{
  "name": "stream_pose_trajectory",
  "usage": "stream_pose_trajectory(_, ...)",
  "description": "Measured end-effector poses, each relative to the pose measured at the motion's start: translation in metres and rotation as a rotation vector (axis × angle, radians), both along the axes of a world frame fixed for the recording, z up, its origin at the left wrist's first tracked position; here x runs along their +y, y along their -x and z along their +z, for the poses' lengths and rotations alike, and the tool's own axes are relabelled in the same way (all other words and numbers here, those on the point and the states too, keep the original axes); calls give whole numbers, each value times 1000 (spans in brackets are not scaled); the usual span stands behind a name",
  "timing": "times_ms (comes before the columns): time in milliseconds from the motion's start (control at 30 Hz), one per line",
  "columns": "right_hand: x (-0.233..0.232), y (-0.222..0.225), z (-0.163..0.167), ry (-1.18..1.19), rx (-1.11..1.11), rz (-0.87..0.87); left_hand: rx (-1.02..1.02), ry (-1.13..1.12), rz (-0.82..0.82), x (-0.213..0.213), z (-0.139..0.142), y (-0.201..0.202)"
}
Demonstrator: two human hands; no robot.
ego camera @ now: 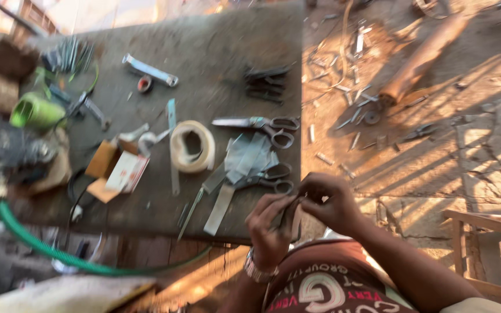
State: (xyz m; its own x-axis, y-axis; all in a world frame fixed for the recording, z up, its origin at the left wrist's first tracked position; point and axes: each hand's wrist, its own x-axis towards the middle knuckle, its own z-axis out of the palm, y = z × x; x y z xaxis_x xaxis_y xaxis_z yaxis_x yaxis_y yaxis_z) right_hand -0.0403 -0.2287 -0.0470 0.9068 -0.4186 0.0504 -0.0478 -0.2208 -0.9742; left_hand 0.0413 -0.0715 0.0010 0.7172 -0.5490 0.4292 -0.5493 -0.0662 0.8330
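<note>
Both hands are pinching one small grey metal strip, left hand and right hand closing on it from either side. Scissors and cut strips are lying just above the grip, tape roll further up-left.

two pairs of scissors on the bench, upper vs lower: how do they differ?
The upper scissors lie bare on the bench top, blades pointing left, fully in view. The lower scissors lie partly under grey sheet strips, so only the handles and part of the blades show. The lower pair sits nearer the left hand and right hand, which pinch a small strip between them. Both have dark looped handles and lie flat, untouched.
</note>
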Motion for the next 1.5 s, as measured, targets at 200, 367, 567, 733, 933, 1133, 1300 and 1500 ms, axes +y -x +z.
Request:
stream_pose_trajectory(200,-17,-4,11,119,93,-145,105,-20,39,1,-8,-2)
stream_pose_trajectory(367,-26,3,18,32,70,179,118,-41,-33,-13,-12,-3)
stream_pose_trajectory(567,-50,21,6,-129,219,182,169,-107,-83,-38,-17,12)
stream_pose_trajectory(733,-83,39,-14,-78,93,115,209,-35,-8,-66,-28,22)
stream_pose_trajectory(933,-134,59,-33,-296,68,61,384,-164,-73,-95,-49,37)
stream_pose_trajectory(1133,-165,78,-38,-347,-1,-92,667,-121,9,-107,-71,44)
stream_pose_trajectory(1300,-176,86,-29,-345,90,-46,735,134,29,-116,-69,37)
stream_pose_trajectory(1500,-171,91,-10,-117,317,272,697,300,-1,-147,-56,34)
